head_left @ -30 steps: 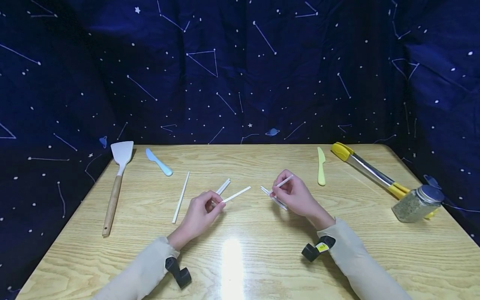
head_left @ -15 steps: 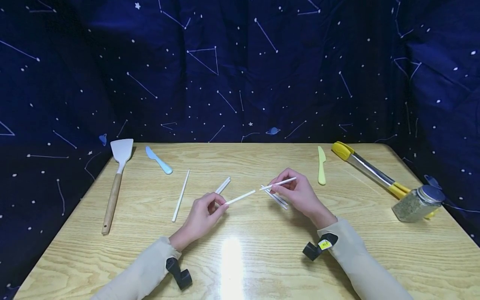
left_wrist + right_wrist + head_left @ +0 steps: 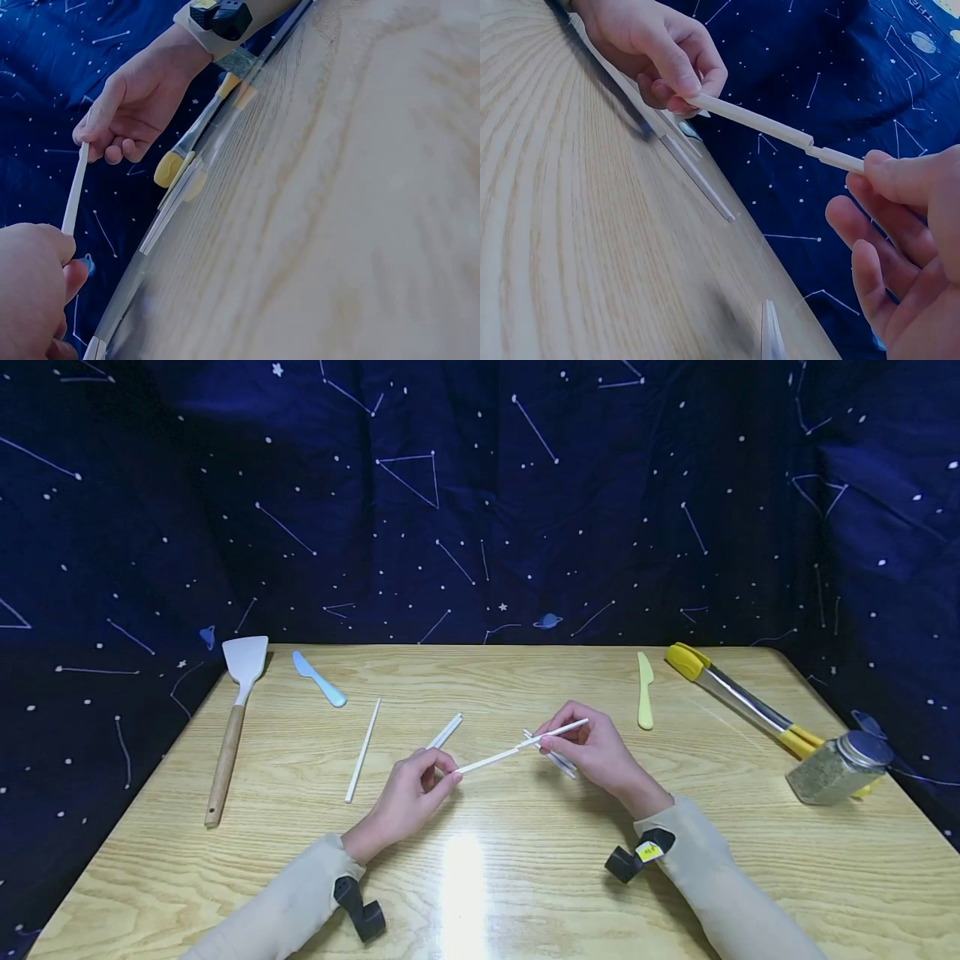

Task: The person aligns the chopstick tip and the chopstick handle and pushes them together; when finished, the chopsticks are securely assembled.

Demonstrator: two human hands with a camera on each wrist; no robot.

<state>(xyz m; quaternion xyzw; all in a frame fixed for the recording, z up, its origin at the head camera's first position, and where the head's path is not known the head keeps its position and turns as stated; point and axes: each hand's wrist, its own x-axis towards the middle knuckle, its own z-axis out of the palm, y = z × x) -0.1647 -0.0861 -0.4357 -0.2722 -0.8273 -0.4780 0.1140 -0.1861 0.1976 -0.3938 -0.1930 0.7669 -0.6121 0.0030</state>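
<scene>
My left hand (image 3: 408,795) pinches a white chopstick (image 3: 487,762) between thumb and fingers, its free end pointing right. A second white chopstick (image 3: 568,728) is pinched in my right hand (image 3: 588,750) and slants down to the left. The two ends meet end to end between the hands. In the right wrist view, the left chopstick (image 3: 754,124) has a blunt end, and a thin step shows where it joins the narrower right chopstick (image 3: 836,159). A pair of white chopsticks (image 3: 447,727) lies behind the left hand; another pair (image 3: 561,764) lies under the right fingers.
On the wooden table (image 3: 480,685), a single white chopstick (image 3: 363,750), a blue knife (image 3: 320,680) and a spatula (image 3: 236,731) lie left. A yellow knife (image 3: 645,692), yellow-tipped tongs (image 3: 742,697) and a jar of dried herbs (image 3: 836,767) are on the right.
The left hand has moved slightly right with its chopstick. The right hand has turned its chopstick flatter and pointed it left, and the gap between the two ends has closed.
</scene>
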